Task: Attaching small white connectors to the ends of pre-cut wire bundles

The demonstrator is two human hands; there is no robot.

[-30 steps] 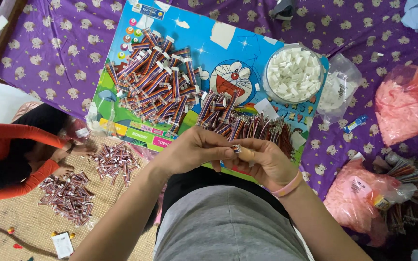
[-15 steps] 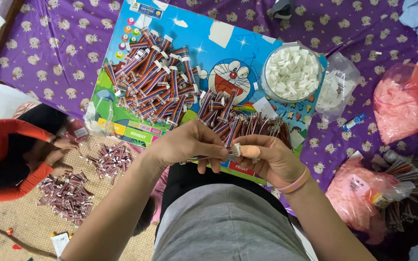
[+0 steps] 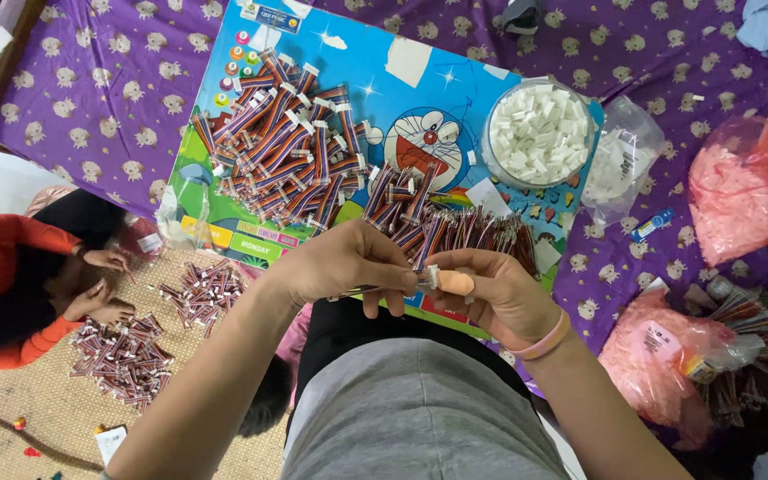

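Fingers of left hand (image 3: 348, 267) and right hand (image 3: 491, 293) pinch thin striped wire bundle (image 3: 420, 277) | glossy cartoon board (image 3: 437, 98) beneath

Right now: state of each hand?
Left hand: closed, pinching one end of a small wire piece.
Right hand: closed, holding the same wire piece.

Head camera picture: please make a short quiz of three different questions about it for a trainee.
1. True or false: the round tub of white pieces stands on the blue board.
2. Which hand has a pink band at the wrist? A) left hand B) right hand
3. Fill in: the board lies on a ___ cloth with small animal prints.

Key: 1 true; 2 B; 3 purple.
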